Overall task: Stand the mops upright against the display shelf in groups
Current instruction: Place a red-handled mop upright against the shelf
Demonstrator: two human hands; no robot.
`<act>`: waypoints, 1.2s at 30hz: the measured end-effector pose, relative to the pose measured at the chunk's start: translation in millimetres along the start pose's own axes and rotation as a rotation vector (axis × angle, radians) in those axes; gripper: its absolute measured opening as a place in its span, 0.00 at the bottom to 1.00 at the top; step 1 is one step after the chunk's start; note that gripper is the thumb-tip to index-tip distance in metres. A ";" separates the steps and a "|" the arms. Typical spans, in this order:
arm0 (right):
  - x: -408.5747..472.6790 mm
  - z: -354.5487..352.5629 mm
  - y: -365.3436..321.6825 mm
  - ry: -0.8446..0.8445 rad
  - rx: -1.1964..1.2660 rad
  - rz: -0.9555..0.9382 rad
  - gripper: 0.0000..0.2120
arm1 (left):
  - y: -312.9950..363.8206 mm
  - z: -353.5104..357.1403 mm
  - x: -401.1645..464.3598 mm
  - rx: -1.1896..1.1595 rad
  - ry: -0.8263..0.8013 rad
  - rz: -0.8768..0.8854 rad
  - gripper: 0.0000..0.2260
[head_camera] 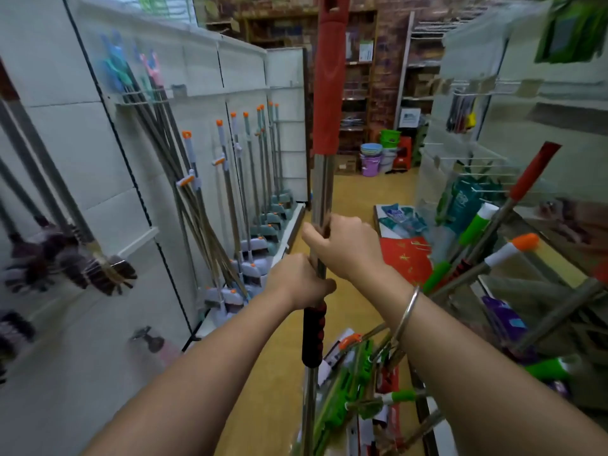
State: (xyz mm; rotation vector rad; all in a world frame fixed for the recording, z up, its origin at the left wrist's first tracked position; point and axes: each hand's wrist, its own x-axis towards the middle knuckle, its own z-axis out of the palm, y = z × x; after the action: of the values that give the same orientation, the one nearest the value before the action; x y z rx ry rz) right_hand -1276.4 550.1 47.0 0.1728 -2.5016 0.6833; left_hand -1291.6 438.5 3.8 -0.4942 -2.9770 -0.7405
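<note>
I hold one mop upright in the middle of the aisle: a steel pole (pixel 323 179) with a red top sleeve (pixel 329 77) and a black-and-red grip (pixel 314 334) lower down. My right hand (pixel 342 245) is closed on the pole above my left hand (pixel 299 281), which grips just over the black-and-red grip. The mop's head is out of view below. To the left, several mops with orange caps (pixel 230 179) stand against the white display shelf (pixel 204 87). Loose mops with green, orange and red handles (pixel 473 261) lean in a pile at my right.
Brushes (pixel 98 274) hang on the left panel. The yellow-floored aisle (pixel 348 199) runs ahead to stacked plastic buckets (pixel 373 158) and brick-backed shelves. Packaged goods and a red bag (pixel 406 258) lie on the low right shelf. Green mop heads (pixel 348 383) lie by my right wrist.
</note>
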 end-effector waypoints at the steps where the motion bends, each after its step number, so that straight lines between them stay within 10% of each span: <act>1: 10.5 7.5 -5.1 0.012 0.012 0.008 0.20 | -8.2 -5.3 7.1 0.002 0.000 0.007 0.15; 20: 198.7 110.7 -16.7 0.143 -0.033 0.232 0.21 | -102.5 -59.4 220.2 -0.023 -0.063 0.197 0.11; 36: 429.1 177.8 125.2 0.279 -0.076 0.374 0.19 | -92.3 -40.7 512.8 -0.062 -0.164 0.382 0.08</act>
State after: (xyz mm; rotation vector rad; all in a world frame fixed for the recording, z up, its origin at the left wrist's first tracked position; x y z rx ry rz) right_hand -1754.8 575.9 90.3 -0.4020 -2.3010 0.7014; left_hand -1808.8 494.6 53.9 -1.1370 -2.8679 -0.7838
